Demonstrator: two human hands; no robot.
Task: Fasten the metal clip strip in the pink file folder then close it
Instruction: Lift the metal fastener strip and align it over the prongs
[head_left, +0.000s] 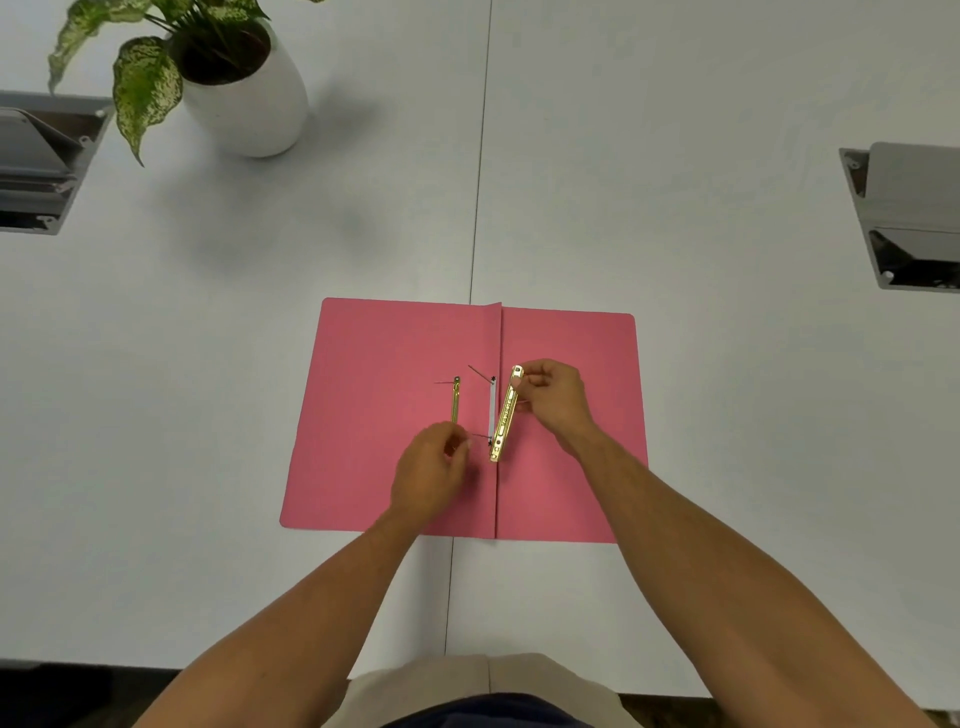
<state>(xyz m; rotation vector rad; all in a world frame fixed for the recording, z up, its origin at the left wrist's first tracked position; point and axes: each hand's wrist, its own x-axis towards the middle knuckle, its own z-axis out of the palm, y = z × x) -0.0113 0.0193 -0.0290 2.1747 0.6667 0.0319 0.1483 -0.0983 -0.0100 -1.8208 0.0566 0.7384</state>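
Observation:
The pink file folder (384, 415) lies open flat on the white table. At its spine a white strip (492, 410) carries two thin prongs that stick out to the left. My right hand (553, 400) grips the gold metal clip strip (505, 421), held tilted just right of the spine with its near end by the lower prong. My left hand (434, 467) pinches the tip of the lower prong (480, 437). A second narrow gold bar (455, 400) lies on the left leaf, partly under my left hand.
A potted plant in a white pot (244, 93) stands at the far left. Grey cable hatches are set into the table at the left edge (36, 166) and the right edge (904, 218). A seam (480, 156) runs down the table's middle.

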